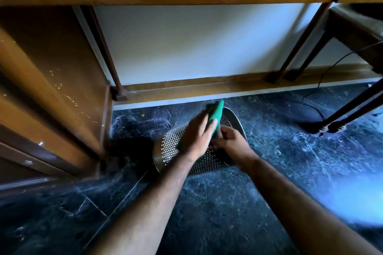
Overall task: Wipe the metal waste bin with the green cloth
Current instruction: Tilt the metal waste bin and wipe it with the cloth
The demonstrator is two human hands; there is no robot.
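1. Fingers [214, 123] of the left hand [194, 138] clasp the green cloth [214, 116], folded into a pad and pressed against the upper side of the metal waste bin [172, 147] near its open rim.
2. Fingers of the right hand [231, 141] curl onto the bin's wall just beside the cloth, gripping it to steady it; both hands are close together, almost touching.
3. Lying on its side on the dark marble floor [207, 213], the bin has its mouth towards the skirting of the wall and sits near the wooden cabinet [51, 89] at the floor's left edge.
4. Being thin perforated steel, it looks light and stiff and likely to roll; the rim seems the surest hold. The cloth is soft and pliable.
5. Both forearms reach forward and down, bare, converging on the bin, wrists slightly bent.
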